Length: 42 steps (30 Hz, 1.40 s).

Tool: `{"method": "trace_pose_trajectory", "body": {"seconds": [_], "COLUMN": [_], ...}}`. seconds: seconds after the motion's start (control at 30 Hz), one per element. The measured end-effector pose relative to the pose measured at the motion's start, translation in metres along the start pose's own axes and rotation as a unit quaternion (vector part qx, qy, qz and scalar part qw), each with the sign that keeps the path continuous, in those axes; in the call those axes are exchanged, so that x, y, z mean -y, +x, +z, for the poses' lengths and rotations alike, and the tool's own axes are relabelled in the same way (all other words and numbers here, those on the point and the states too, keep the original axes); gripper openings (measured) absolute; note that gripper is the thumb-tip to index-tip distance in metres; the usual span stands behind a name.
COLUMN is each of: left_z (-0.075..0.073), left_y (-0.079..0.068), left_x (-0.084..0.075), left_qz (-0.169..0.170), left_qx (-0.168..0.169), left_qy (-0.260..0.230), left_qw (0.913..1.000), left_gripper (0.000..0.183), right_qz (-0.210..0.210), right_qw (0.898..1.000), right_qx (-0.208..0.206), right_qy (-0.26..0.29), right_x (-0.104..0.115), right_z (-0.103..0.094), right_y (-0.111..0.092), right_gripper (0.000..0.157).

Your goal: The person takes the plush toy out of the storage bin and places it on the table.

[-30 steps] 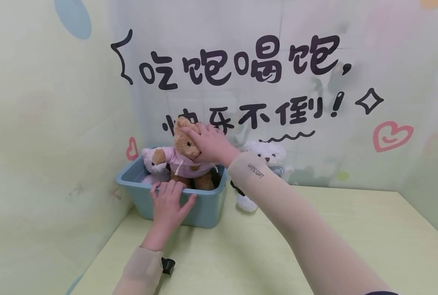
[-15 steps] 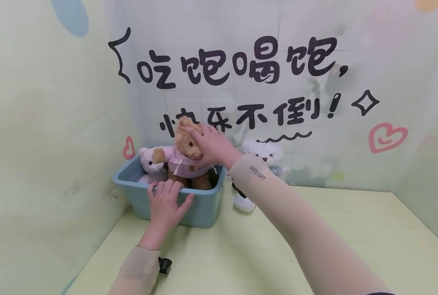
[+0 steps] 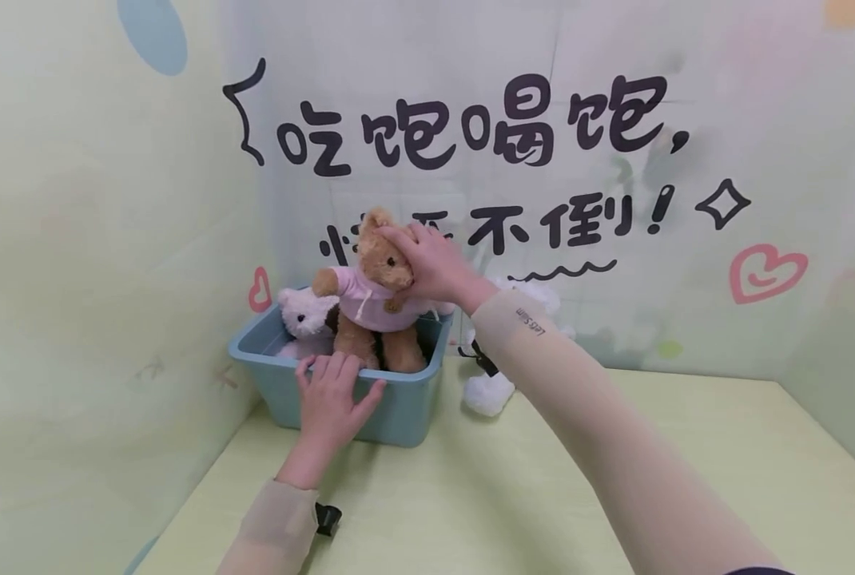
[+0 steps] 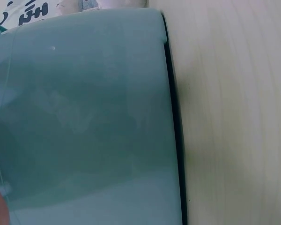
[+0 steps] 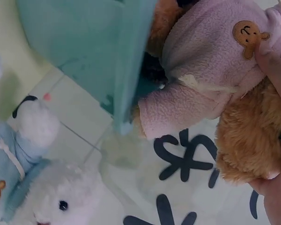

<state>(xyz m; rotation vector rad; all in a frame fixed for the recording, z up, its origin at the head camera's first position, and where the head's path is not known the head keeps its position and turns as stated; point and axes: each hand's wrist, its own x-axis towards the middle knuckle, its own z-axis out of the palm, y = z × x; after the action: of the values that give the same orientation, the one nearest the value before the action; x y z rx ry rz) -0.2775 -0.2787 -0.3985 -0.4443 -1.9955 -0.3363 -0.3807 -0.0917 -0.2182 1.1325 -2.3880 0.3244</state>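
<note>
My right hand [image 3: 438, 267] grips a brown teddy bear [image 3: 383, 263] by the head, the thumb near its muzzle. Dressed in a pink hoodie [image 5: 206, 70], the bear is upright over the blue plastic bin [image 3: 399, 411], its feet partly hidden behind the front rim. The fingers of my left hand [image 3: 332, 399] are hooked over that front rim, with the thumb against the outside. The left wrist view is mostly filled by the bin's outer wall [image 4: 89, 117]. A white plush toy [image 3: 307, 313] sits inside the bin, left of the brown bear.
Right of the bin, a white teddy bear [image 3: 488, 394] is partly covered by my right forearm; the right wrist view shows its blue top [image 5: 9, 164]. The bin stands on a pale wooden table [image 3: 650, 463], near the left wall. A printed backdrop [image 3: 729, 120] hangs behind.
My right hand has raised the brown bear a little and shifted it slightly right, so more of its legs shows above the rim. My left hand stays on the bin.
</note>
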Motion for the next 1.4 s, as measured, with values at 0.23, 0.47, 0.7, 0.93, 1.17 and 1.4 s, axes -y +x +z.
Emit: {"method": "trace_pose_trajectory", "body": {"seconds": [0.23,0.47,0.7,0.93,1.17,1.4], "left_z": [0.001,0.004,0.005,0.005,0.007,0.006], "left_y": [-0.001,0.001,0.003,0.0,0.0,0.001], "left_x": [-0.001,-0.001,0.0,-0.001,-0.003,-0.001], "left_qz": [0.001,0.002,0.002,-0.005,-0.003,-0.007], "left_qx": [-0.009,-0.016,-0.016,-0.007,-0.008,-0.007], "left_qy": [0.001,-0.003,0.002,-0.003,-0.011,-0.012], "left_qw": [1.0,0.9999,0.9999,1.0,0.9999,0.9999], "left_gripper": [0.054,0.054,0.055,0.055,0.055,0.056], "right_qz": [-0.027,-0.043,-0.049,-0.051,-0.047,-0.012], "right_qw": [0.999,0.997,0.994,0.994,0.991,0.991], "right_qx": [-0.004,-0.031,-0.049,-0.056,-0.063,-0.044], "right_qy": [-0.029,-0.056,-0.082,-0.083,-0.105,-0.124], "right_x": [-0.004,-0.004,-0.01,-0.019,-0.036,-0.056], "right_z": [-0.023,-0.049,-0.076,-0.095,-0.112,-0.13], "right_y": [0.006,0.013,0.016,0.008,-0.004,-0.022], "right_gripper": [0.102,0.098,0.097,0.098,0.097,0.098]}}
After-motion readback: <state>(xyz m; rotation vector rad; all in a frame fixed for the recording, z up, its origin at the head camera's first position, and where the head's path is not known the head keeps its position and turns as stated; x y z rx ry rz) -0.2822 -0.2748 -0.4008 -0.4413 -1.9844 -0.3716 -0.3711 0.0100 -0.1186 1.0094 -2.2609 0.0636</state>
